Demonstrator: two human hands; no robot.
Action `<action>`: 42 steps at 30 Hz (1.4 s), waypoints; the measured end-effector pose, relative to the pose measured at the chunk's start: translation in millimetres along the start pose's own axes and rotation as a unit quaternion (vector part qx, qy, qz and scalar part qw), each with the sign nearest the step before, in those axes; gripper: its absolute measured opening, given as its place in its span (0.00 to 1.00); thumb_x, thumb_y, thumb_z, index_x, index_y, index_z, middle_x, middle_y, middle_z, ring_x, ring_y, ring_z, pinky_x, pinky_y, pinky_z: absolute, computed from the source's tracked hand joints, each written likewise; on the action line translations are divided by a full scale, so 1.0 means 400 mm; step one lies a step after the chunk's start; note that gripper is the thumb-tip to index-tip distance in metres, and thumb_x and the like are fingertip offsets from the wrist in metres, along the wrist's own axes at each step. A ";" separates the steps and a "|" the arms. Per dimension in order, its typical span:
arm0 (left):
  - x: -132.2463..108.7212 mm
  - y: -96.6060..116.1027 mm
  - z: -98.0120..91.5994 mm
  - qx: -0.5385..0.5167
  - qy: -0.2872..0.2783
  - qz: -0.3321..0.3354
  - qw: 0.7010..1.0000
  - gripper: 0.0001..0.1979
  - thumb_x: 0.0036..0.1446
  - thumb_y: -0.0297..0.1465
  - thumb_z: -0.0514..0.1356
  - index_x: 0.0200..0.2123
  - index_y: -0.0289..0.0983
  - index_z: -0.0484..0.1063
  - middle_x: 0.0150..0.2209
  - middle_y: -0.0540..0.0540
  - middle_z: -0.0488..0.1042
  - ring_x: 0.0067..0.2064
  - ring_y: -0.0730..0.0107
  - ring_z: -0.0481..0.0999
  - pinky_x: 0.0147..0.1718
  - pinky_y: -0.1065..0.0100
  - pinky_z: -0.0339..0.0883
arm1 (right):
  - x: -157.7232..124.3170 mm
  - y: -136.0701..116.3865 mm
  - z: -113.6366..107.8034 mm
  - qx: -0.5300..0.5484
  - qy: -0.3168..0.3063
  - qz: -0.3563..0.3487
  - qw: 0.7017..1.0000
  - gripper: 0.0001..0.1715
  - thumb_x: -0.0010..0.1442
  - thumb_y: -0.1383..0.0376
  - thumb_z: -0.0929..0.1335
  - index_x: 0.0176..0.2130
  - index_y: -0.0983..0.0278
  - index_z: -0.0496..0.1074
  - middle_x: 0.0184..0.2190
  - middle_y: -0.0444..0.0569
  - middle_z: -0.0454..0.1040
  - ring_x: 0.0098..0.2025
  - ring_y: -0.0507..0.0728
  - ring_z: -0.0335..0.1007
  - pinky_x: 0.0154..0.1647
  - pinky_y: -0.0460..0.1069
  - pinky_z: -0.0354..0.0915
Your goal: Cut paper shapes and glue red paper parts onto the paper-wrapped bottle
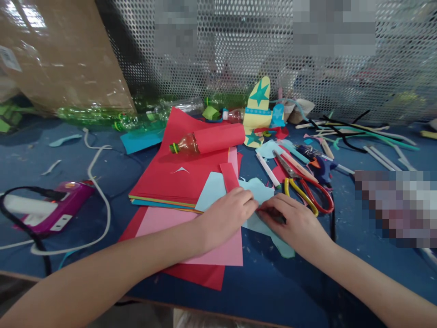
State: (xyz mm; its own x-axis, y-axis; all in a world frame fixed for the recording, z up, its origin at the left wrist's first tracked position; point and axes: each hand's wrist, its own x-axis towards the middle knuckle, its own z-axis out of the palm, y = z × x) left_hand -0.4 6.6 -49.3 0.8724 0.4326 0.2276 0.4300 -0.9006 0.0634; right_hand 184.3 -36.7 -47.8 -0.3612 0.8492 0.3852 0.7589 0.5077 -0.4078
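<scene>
My left hand point(227, 216) is closed, its curled fingers over light blue paper point(210, 189). A red paper strip point(228, 175) runs in behind those fingers; whether they grip it is hidden. My right hand point(298, 223) is closed in a pinch close to the left fingertips, above another light blue paper piece point(282, 246). What sits between its fingertips is too small to make out. Scissors point(303, 184) with red and yellow handles lie just beyond my right hand, beside a white marker point(268, 171). Pink paper point(211, 248) lies under my left forearm.
A bottle wrapped in red paper point(218, 138) lies on a stack of coloured sheets point(153, 182). Behind stands a yellow paper shape with stars point(257, 114). A glue gun point(321, 168) and thin strips are at right. A purple power strip point(63, 207) and white cable point(109, 214) lie left.
</scene>
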 end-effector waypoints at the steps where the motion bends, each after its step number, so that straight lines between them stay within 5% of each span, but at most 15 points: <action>1: -0.001 0.004 -0.005 0.028 0.017 0.010 0.999 0.09 0.61 0.18 0.50 0.37 0.29 0.69 0.35 0.42 0.71 0.39 0.61 0.71 0.40 0.61 0.68 | 0.000 -0.003 -0.005 -0.001 0.011 0.000 1.000 0.07 0.63 0.68 0.63 0.32 0.62 0.68 0.29 0.50 0.73 0.30 0.57 0.73 0.30 0.50 0.69; 5: -0.006 0.016 -0.039 0.122 0.099 0.047 0.986 0.12 0.61 0.16 0.47 0.43 0.23 0.68 0.38 0.36 0.72 0.43 0.58 0.72 0.44 0.58 0.68 | -0.003 -0.017 -0.033 0.060 0.034 0.040 0.997 0.04 0.62 0.66 0.65 0.34 0.61 0.67 0.27 0.47 0.72 0.28 0.55 0.71 0.30 0.49 0.68; 8: -0.013 0.017 -0.065 0.120 0.178 0.067 0.974 0.10 0.62 0.19 0.50 0.45 0.26 0.67 0.38 0.38 0.73 0.43 0.60 0.74 0.44 0.59 0.70 | -0.004 -0.025 -0.051 0.204 0.019 0.138 0.969 0.07 0.64 0.60 0.64 0.38 0.60 0.68 0.31 0.48 0.73 0.30 0.54 0.71 0.30 0.47 0.69; 12: -0.025 0.014 -0.088 0.134 0.256 0.127 0.949 0.08 0.60 0.22 0.57 0.43 0.27 0.70 0.37 0.40 0.75 0.40 0.61 0.76 0.39 0.63 0.72 | 0.001 -0.035 -0.063 0.457 -0.059 0.249 0.852 0.20 0.60 0.48 0.65 0.36 0.63 0.70 0.27 0.47 0.72 0.28 0.53 0.70 0.29 0.47 0.70; 16: -0.033 0.015 -0.105 0.181 0.248 0.197 0.931 0.08 0.61 0.26 0.57 0.41 0.29 0.75 0.37 0.42 0.76 0.39 0.66 0.76 0.40 0.68 0.72 | 0.000 -0.053 -0.071 0.609 -0.151 0.316 0.711 0.24 0.55 0.47 0.69 0.26 0.66 0.71 0.25 0.46 0.71 0.26 0.50 0.67 0.27 0.44 0.66; 20: -0.033 0.013 -0.110 0.214 0.274 0.231 0.909 0.09 0.62 0.27 0.56 0.40 0.34 0.77 0.39 0.47 0.77 0.38 0.70 0.74 0.38 0.73 0.71 | -0.003 -0.062 -0.076 0.648 -0.164 0.359 0.651 0.18 0.48 0.54 0.76 0.27 0.66 0.72 0.22 0.42 0.70 0.23 0.46 0.63 0.24 0.40 0.59; 24: -0.030 0.018 -0.107 0.148 0.266 0.212 0.929 0.09 0.62 0.24 0.55 0.39 0.33 0.75 0.36 0.47 0.77 0.39 0.70 0.74 0.38 0.72 0.72 | -0.003 -0.059 -0.069 0.646 -0.149 0.345 0.665 0.18 0.45 0.57 0.78 0.26 0.66 0.71 0.19 0.39 0.68 0.21 0.45 0.60 0.23 0.41 0.56; 27: -0.025 0.034 -0.097 -0.057 0.275 0.038 0.959 0.07 0.62 0.26 0.56 0.43 0.34 0.70 0.38 0.44 0.76 0.42 0.69 0.74 0.44 0.67 0.72 | -0.002 -0.057 -0.060 0.629 -0.110 0.325 0.698 0.20 0.45 0.55 0.77 0.27 0.65 0.69 0.19 0.39 0.67 0.21 0.45 0.58 0.23 0.42 0.56; 29: -0.019 0.045 -0.086 -0.245 0.269 -0.128 0.923 0.13 0.58 0.34 0.62 0.45 0.35 0.68 0.41 0.41 0.74 0.41 0.67 0.74 0.41 0.66 0.73 | -0.001 -0.057 -0.056 0.608 -0.084 0.314 0.725 0.21 0.47 0.53 0.76 0.27 0.65 0.68 0.19 0.39 0.67 0.22 0.46 0.58 0.24 0.43 0.56; 31: -0.011 0.053 -0.075 -0.415 0.222 -0.210 0.857 0.13 0.55 0.35 0.64 0.41 0.35 0.70 0.37 0.44 0.75 0.37 0.69 0.75 0.37 0.68 0.74 | 0.000 -0.059 -0.052 0.585 -0.072 0.306 0.748 0.22 0.49 0.50 0.75 0.27 0.65 0.68 0.20 0.40 0.67 0.22 0.47 0.58 0.24 0.44 0.56; 36: -0.004 0.066 -0.058 -0.620 0.163 -0.253 0.725 0.06 0.53 0.33 0.64 0.29 0.35 0.76 0.28 0.48 0.76 0.31 0.71 0.74 0.31 0.71 0.70 | -0.001 -0.064 -0.044 0.557 -0.037 0.285 0.779 0.23 0.48 0.49 0.74 0.25 0.63 0.65 0.19 0.38 0.61 0.21 0.47 0.52 0.22 0.44 0.51; 42: -0.007 0.082 -0.063 -0.642 0.177 -0.296 0.685 0.05 0.51 0.31 0.65 0.26 0.37 0.77 0.29 0.49 0.74 0.33 0.72 0.71 0.33 0.73 0.66 | -0.005 -0.070 -0.036 0.516 -0.013 0.273 0.812 0.22 0.49 0.51 0.73 0.24 0.63 0.64 0.20 0.38 0.60 0.22 0.48 0.51 0.22 0.44 0.51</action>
State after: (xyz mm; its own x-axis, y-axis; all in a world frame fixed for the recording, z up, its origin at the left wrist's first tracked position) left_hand 5.4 -25.4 -23.4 0.4249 0.9053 0.0001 -0.0732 0.0343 0.9967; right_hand 171.4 -54.8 -25.3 -0.1454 0.9844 -0.0986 -0.0444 -0.1061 -0.9934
